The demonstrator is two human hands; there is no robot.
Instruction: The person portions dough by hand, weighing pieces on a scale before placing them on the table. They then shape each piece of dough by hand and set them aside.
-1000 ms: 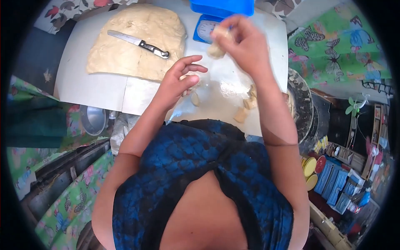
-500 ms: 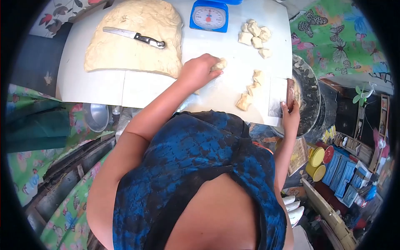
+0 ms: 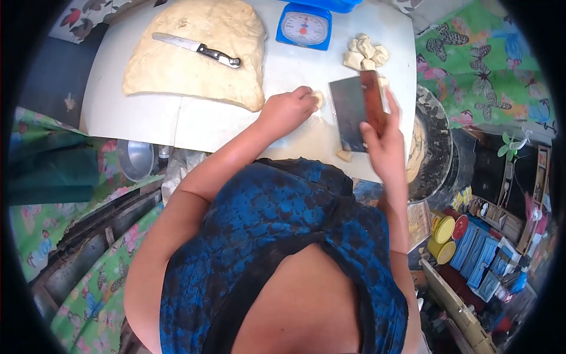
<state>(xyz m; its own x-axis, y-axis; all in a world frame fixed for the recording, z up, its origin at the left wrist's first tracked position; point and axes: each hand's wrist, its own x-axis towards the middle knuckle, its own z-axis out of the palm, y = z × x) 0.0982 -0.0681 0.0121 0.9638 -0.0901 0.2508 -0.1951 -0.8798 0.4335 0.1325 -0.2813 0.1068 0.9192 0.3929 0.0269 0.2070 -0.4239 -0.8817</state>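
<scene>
My left hand (image 3: 288, 112) is closed on a small dough piece (image 3: 318, 99) just above the table's middle. My right hand (image 3: 384, 138) grips a dough scraper (image 3: 348, 112) by its reddish-brown wooden handle, with the broad metal blade facing left. The scraper hides most of a row of dough pieces; one end piece (image 3: 344, 156) shows below the blade. Beyond it lies a cluster of several dough pieces (image 3: 365, 52). A large slab of dough (image 3: 194, 74) covers the table's left part, and a black-handled knife (image 3: 197, 48) rests on top of it.
A blue dial scale (image 3: 304, 26) stands at the back of the white table (image 3: 218, 127). Against the table's right edge is a large round dark basin (image 3: 433, 141) with pale material inside. A metal bowl (image 3: 135, 159) sits below the left edge. Yellow tubs (image 3: 442, 251) stand lower right.
My right hand has brought the scraper from the table's right edge leftward and up, over the row of dough pieces. My left hand has shifted slightly right and down with its dough piece.
</scene>
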